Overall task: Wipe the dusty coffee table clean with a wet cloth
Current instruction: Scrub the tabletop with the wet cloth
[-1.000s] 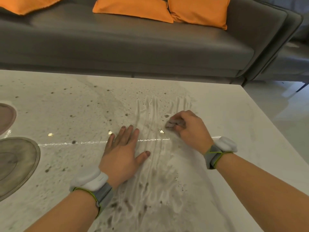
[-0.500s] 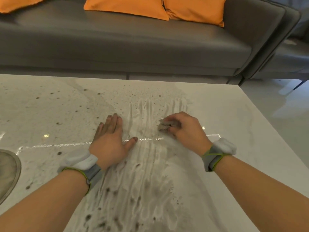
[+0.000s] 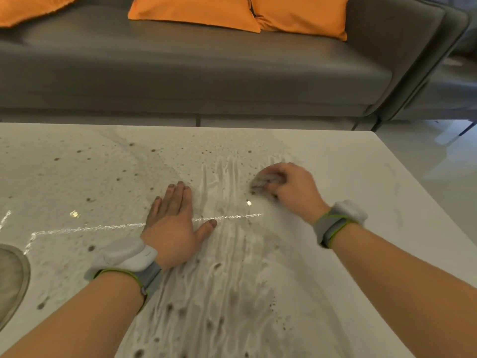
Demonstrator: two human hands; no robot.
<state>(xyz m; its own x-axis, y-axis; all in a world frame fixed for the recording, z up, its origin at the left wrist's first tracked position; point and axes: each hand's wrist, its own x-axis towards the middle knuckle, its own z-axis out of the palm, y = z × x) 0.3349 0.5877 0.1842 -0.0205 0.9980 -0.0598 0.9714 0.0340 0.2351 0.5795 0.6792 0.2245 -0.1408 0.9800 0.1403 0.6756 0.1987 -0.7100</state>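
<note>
The white marble coffee table (image 3: 361,177) fills the lower view, speckled with dark dust spots and streaked with wet wipe marks down its middle. My right hand (image 3: 291,189) presses a small bunched grey cloth (image 3: 267,182) onto the top at the far end of the streaks, its fingers curled over the cloth. My left hand (image 3: 173,223) lies flat on the table left of the streaks, palm down, fingers together and thumb spread, holding nothing.
A round metal tray (image 3: 13,280) sits at the table's left edge. A grey sofa (image 3: 206,73) with orange cushions (image 3: 193,11) runs along the far side. Pale floor (image 3: 426,164) lies beyond the table's right edge.
My right hand has kept the cloth on the far end of the streaks, shifting slightly. The camera has turned right, so the tray has slid toward the left edge. My left hand stays flat.
</note>
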